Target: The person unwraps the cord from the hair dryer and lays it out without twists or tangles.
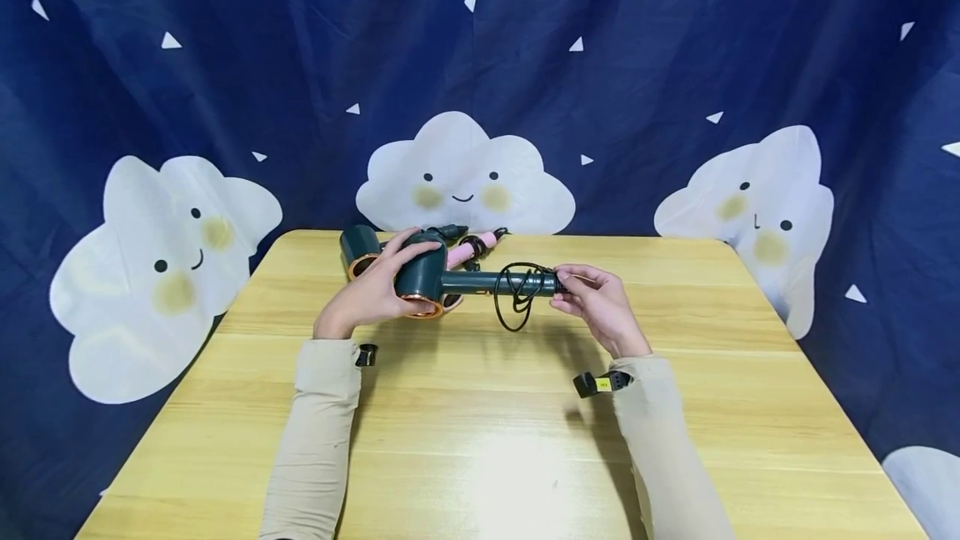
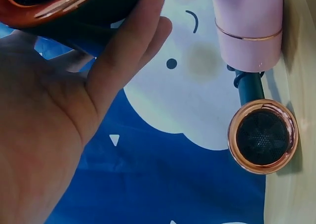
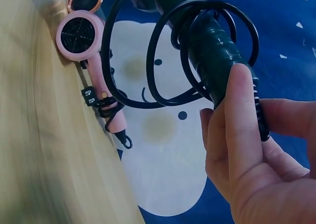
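Note:
A dark green hair dryer with a copper-coloured rim is held sideways above the table's far part. My left hand grips its round head, with the thumb beneath and fingers over the top. At the other end, my right hand pinches the tip of the handle where the cord comes out. The black cord hangs in loose loops around the handle. Behind it lie a pink hair dryer and a second dark green hair dryer, partly covered in the head view.
The wooden table spreads out in front, with its far edge near the dryers. A dark blue curtain with white clouds surrounds it. The pink dryer's black cord and plug are bundled at its handle.

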The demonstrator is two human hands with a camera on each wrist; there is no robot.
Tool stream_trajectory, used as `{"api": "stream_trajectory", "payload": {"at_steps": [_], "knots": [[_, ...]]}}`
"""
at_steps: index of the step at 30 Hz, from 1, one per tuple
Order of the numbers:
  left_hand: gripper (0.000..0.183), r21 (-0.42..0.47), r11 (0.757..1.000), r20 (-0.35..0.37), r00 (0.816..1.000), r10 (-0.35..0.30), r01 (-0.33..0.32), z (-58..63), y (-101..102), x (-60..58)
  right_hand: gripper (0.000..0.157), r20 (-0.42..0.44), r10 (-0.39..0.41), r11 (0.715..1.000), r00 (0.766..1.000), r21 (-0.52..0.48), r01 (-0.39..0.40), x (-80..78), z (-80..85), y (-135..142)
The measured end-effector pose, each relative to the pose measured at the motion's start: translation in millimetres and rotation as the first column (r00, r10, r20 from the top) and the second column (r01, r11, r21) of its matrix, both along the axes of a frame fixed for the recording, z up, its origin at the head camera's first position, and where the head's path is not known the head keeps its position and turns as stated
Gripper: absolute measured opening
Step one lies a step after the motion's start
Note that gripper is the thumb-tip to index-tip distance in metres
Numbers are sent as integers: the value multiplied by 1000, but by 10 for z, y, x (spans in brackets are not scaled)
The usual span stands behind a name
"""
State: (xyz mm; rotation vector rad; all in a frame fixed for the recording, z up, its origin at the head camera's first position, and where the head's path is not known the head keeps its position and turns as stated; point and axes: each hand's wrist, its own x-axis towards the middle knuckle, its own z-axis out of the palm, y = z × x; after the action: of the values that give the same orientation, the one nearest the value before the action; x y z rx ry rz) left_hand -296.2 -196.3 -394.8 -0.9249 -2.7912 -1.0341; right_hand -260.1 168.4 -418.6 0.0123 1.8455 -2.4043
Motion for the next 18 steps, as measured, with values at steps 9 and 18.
{"api": "stream_trajectory", "payload": {"at_steps": [9, 18], "knots": [[93, -25, 1000, 24, 1000, 14, -14, -24, -39, 1, 25, -7, 15, 1000, 1000, 6, -15, 9, 13, 6], [90, 25, 999, 74, 997, 22, -23, 10, -87, 47, 38, -98, -68, 994, 993, 84, 77, 5, 18, 46]]}}
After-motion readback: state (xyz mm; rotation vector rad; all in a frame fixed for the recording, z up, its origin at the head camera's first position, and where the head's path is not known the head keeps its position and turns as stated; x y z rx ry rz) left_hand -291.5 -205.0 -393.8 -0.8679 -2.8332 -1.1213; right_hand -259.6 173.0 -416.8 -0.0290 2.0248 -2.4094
